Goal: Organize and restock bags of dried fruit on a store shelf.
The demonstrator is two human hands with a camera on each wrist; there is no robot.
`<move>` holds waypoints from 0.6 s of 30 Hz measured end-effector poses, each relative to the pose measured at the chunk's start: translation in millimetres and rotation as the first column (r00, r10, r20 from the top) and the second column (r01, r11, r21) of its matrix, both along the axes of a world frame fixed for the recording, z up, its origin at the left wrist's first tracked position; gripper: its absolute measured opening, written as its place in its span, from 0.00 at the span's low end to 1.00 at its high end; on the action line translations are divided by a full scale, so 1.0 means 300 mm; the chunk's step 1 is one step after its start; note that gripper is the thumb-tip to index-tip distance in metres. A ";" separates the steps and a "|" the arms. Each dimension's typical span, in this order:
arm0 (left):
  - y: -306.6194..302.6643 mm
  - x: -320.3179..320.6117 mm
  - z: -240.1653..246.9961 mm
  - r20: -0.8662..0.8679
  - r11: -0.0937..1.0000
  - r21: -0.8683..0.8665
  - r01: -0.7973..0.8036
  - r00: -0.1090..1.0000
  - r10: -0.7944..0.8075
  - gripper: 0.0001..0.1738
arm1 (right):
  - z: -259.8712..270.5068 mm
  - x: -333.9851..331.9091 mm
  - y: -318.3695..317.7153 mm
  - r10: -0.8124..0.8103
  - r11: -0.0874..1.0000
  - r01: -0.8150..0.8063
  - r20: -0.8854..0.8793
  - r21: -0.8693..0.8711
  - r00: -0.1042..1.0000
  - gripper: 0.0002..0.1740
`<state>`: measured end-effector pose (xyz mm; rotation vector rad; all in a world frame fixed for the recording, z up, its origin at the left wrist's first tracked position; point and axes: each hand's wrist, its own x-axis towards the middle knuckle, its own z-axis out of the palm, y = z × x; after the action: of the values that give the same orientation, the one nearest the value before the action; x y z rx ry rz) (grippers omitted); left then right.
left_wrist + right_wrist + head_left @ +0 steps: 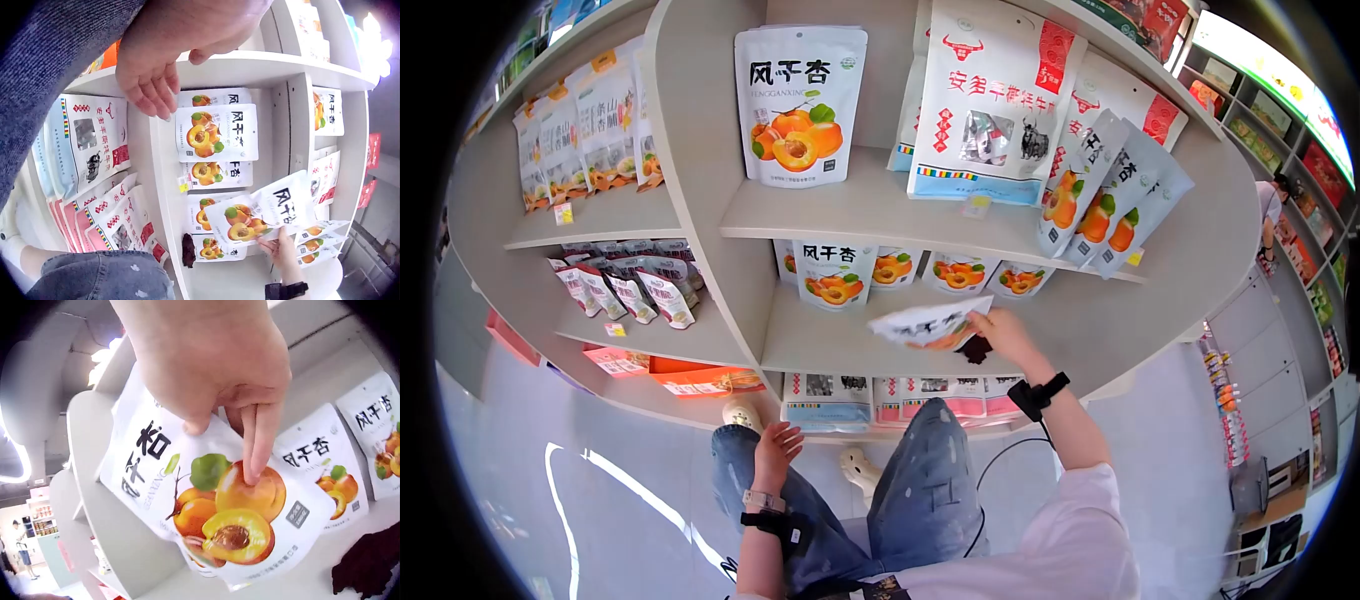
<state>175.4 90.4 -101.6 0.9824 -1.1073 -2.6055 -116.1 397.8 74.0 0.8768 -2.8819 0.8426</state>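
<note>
The right hand (1003, 338) pinches a white apricot pouch (930, 324) by its edge, tilted over the middle shelf. In the right wrist view this pouch (231, 512) hangs below the hand (219, 369), fingers lying on its printed front. Behind it on that shelf stand several matching pouches (834, 275). A dark red crumpled item (974, 349) lies on the shelf beside the held pouch. The left hand (774, 452) is empty above the person's knee, fingers loosely bent; the left wrist view shows this hand (150, 69) near the shelf edge, touching no pouch.
On the upper shelf stand a large apricot pouch (800, 110), big white-and-red bags (990, 100) and several leaning apricot pouches (1135, 200). Smaller packs (665, 298) fill the left compartments. Large bags (828, 402) stand at the bottom. A cable (983, 490) hangs from the right wrist.
</note>
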 end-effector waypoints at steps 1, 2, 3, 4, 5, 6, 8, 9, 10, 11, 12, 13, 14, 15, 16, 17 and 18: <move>-0.003 0.001 -0.004 0.002 1.000 -0.001 0.000 1.000 0.000 0.19 | -0.033 -0.058 -0.003 -0.065 0.998 0.065 0.004 -0.013 0.998 0.26; -0.006 -0.002 -0.004 -0.001 1.000 0.013 0.005 1.000 -0.005 0.20 | -0.054 -0.108 -0.012 -0.128 0.991 0.129 0.009 -0.024 0.992 0.27; -0.007 -0.005 -0.004 0.002 1.000 0.013 0.001 1.000 -0.001 0.20 | -0.077 -0.156 -0.022 -0.148 0.986 0.151 0.041 -0.071 0.988 0.28; -0.006 -0.006 0.006 0.005 1.000 0.015 -0.002 1.000 0.002 0.20 | -0.091 -0.196 -0.034 -0.167 0.978 0.175 0.074 -0.115 0.983 0.29; -0.009 -0.008 0.012 0.008 1.000 0.018 -0.004 1.000 0.004 0.20 | -0.117 -0.246 -0.040 -0.185 0.967 0.200 0.106 -0.157 0.977 0.30; -0.014 -0.012 0.010 0.010 1.000 0.018 -0.005 1.000 0.005 0.21 | -0.189 -0.330 -0.043 -0.185 0.957 0.213 0.152 -0.195 0.971 0.30; -0.021 -0.019 0.014 0.024 1.000 0.019 -0.010 1.000 0.010 0.21 | -0.287 -0.432 -0.073 -0.189 0.915 0.275 0.289 -0.296 0.939 0.29; -0.025 -0.025 0.019 0.029 1.000 0.020 -0.014 0.999 0.014 0.21 | -0.325 -0.473 -0.086 -0.181 0.888 0.308 0.355 -0.341 0.917 0.29; -0.027 -0.029 0.028 0.024 1.000 0.025 -0.018 1.000 0.017 0.20 | -0.341 -0.488 -0.111 -0.139 0.841 0.357 0.476 -0.405 0.868 0.28; -0.029 -0.031 0.038 0.019 0.999 0.030 -0.021 1.000 0.020 0.20 | -0.359 -0.499 -0.134 -0.110 0.825 0.368 0.516 -0.429 0.849 0.28; -0.032 -0.032 0.046 0.017 0.999 0.033 -0.024 1.000 0.023 0.20 | -0.381 -0.506 -0.156 -0.079 0.807 0.381 0.556 -0.451 0.827 0.29; -0.037 -0.034 0.051 0.013 0.999 0.037 -0.024 1.000 0.024 0.20 | -0.407 -0.522 -0.172 -0.046 0.788 0.396 0.595 -0.472 0.802 0.29; -0.041 -0.036 0.054 0.011 0.999 0.041 -0.024 1.000 0.024 0.20 | -0.426 -0.547 -0.188 -0.026 0.775 0.429 0.655 -0.464 0.755 0.31; -0.044 -0.037 0.053 0.008 0.999 0.046 -0.023 1.000 0.022 0.19 | -0.448 -0.566 -0.196 -0.010 0.776 0.411 0.643 -0.478 0.766 0.31; -0.048 -0.038 0.050 0.011 0.999 0.048 -0.024 1.000 0.024 0.19 | -0.453 -0.572 -0.207 0.006 0.777 0.393 0.630 -0.492 0.777 0.30; -0.050 -0.039 0.047 0.015 0.998 0.051 -0.024 1.000 0.023 0.19 | -0.459 -0.576 -0.215 0.019 0.777 0.377 0.618 -0.505 0.786 0.29; -0.050 -0.040 0.042 0.019 0.998 0.055 -0.023 1.000 0.022 0.19 | -0.463 -0.583 -0.225 0.021 0.768 0.376 0.607 -0.519 0.794 0.29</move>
<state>163.6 75.6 -89.0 1.0262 -1.0276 -2.6276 -291.0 330.3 -64.9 0.2552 -2.6647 2.1852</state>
